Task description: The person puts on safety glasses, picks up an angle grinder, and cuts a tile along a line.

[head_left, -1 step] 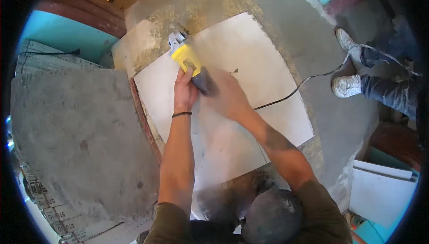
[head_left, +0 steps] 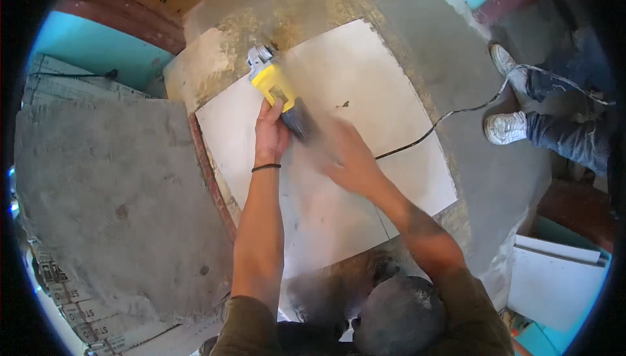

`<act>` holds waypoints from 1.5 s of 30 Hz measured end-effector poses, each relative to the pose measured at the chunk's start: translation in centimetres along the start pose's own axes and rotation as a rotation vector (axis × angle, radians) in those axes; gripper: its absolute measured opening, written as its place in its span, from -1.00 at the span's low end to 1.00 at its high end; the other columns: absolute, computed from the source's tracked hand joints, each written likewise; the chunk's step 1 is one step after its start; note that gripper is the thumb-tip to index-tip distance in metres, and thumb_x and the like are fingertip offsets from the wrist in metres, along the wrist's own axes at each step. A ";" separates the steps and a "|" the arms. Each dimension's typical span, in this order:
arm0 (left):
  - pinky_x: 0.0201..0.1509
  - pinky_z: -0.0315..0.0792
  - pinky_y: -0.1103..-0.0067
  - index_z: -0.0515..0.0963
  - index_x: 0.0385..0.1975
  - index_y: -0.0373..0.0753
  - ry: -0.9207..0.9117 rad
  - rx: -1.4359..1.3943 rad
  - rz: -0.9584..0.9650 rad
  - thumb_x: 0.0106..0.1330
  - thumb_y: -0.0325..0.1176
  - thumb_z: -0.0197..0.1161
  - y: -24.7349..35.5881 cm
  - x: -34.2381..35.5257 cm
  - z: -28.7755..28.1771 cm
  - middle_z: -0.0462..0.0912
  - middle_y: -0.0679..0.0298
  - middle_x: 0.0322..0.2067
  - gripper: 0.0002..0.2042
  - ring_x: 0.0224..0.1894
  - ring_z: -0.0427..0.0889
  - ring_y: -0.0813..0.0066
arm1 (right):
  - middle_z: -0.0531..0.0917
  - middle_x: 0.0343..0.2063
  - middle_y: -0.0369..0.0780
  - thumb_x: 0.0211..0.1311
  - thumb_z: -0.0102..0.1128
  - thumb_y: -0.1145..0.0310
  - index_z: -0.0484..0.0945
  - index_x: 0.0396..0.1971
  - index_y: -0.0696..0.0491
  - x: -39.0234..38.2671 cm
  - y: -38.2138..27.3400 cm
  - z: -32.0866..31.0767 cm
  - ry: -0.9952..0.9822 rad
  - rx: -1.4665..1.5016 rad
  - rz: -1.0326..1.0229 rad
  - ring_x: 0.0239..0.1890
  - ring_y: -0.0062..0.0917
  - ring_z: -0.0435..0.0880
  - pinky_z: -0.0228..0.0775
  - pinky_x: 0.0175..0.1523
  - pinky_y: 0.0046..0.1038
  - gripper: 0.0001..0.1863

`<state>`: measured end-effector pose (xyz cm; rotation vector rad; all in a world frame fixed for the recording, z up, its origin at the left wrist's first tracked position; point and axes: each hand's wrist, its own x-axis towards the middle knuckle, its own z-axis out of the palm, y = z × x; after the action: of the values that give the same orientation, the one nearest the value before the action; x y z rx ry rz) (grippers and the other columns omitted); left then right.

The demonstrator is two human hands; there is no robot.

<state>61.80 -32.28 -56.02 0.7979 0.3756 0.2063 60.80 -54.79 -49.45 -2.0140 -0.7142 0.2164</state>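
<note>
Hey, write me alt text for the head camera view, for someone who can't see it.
A person's left hand grips a yellow and black power tool above a large white panel, with the blurred right hand near the tool's dark end. A dark cable crosses the panel toward another person's whitish shoes on the right.

One yellow-and-black angle grinder (head_left: 280,92) is counted at eleven o'clock, one large white panel (head_left: 385,115) at the centre; between two and three o'clock, two white shoes (head_left: 505,128) and one dark cord (head_left: 418,141) are counted.
</note>
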 end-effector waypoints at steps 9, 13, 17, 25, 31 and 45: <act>0.41 0.31 0.40 0.37 0.37 -0.30 -0.081 -0.062 -0.012 0.50 -0.43 0.16 -1.1 0.1 1.3 0.56 0.25 0.24 -0.54 0.28 0.49 0.37 | 0.56 0.23 0.02 0.36 -0.16 -0.46 0.53 0.21 0.25 -29.3 -8.9 -16.9 -0.290 1.108 1.110 0.30 -0.24 0.50 0.20 0.44 -0.22 -0.02; 0.40 0.34 0.39 0.40 0.35 -0.28 -0.081 -0.071 -0.023 0.49 -0.43 0.16 -0.7 -0.4 1.0 0.57 0.25 0.23 -0.56 0.26 0.52 0.36 | 0.58 0.21 -0.05 0.43 -0.03 -0.30 0.56 0.18 0.21 -20.5 -7.4 -13.8 -0.517 1.269 0.393 0.31 -0.37 0.51 0.30 0.39 -0.27 -0.20; 0.39 0.35 0.38 0.41 0.34 -0.28 -0.065 -0.074 0.018 0.49 -0.44 0.17 -0.4 -0.7 0.5 0.57 0.24 0.22 -0.57 0.25 0.53 0.36 | 0.43 0.36 0.01 0.39 0.19 0.09 0.37 0.32 0.19 -4.9 -4.3 -7.1 -0.398 0.397 -0.007 0.43 -0.17 0.36 0.16 0.49 -0.21 -0.35; 0.25 0.51 0.46 0.37 0.37 -0.25 0.022 0.065 -0.079 0.50 -0.40 0.19 0.2 -0.9 2.1 0.57 0.24 0.20 -0.54 0.20 0.56 0.39 | 0.53 0.15 0.11 -0.13 0.57 0.26 0.29 0.32 0.17 10.0 3.1 4.1 -0.240 0.555 0.270 0.21 -0.02 0.52 0.39 0.28 -0.16 -0.04; 0.32 0.43 0.34 0.31 0.44 -0.22 -0.019 0.158 -0.091 0.47 -0.36 0.25 0.9 1.3 2.3 0.51 0.22 0.27 -0.44 0.30 0.48 0.30 | 0.66 -0.02 0.05 -0.18 0.48 0.19 0.36 0.23 0.17 11.6 3.8 4.9 -0.063 0.167 0.220 0.00 -0.01 0.68 0.52 0.12 -0.16 -0.12; 0.16 0.54 0.39 0.32 0.45 -0.11 -0.032 0.193 -0.172 0.47 -0.29 0.28 1.2 2.7 2.6 0.57 0.27 0.22 -0.44 0.17 0.61 0.35 | 0.70 -0.16 0.10 -0.26 0.47 0.08 0.39 0.05 0.25 12.4 4.6 5.2 -0.050 0.177 0.317 -0.07 0.00 0.71 0.57 0.03 -0.14 -0.16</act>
<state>65.20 -32.26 -54.15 0.9523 0.4358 -0.0039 70.49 -45.73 -54.43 -1.9482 -0.3878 0.4998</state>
